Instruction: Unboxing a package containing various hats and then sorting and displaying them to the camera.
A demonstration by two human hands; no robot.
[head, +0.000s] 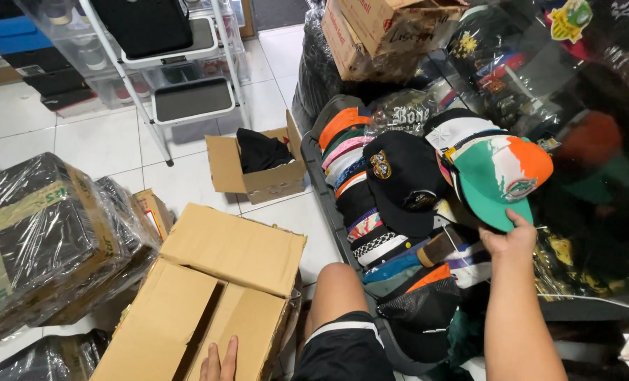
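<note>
- Head view looks down on a white tiled floor point(110, 144) crowded with stock, the person's bare knee point(335, 289) and black shorts at the bottom middle.
- A dark crate point(319, 185) runs up the right half of the floor, packed with a long row of stacked caps point(360, 194) in many colours; a black cap with a badge point(399, 180) lies on top of them.
- The right hand point(510, 242) pinches the brim of a green, white and orange cap point(501, 176), fingers curled over the brim edge, holding it just above the row of caps, right of the black one.
- The left hand point(220, 361) rests flat, fingers spread, on a large cardboard box point(215, 296) with its flaps folded shut (only the fingers show; the palm is cut off by the bottom edge).
- Left of that box lie plastic-wrapped bundles point(43, 236) bound with tape.
- A small open carton point(258, 173) with dark cloth inside stands on the tiles behind, near a white step stool point(187, 85).
- More cardboard boxes point(381, 32) sit stacked at the top, on black bags.
- To the right, clear plastic bags point(575, 92) cover further goods; glare and folds make their contents hard to make out.
</note>
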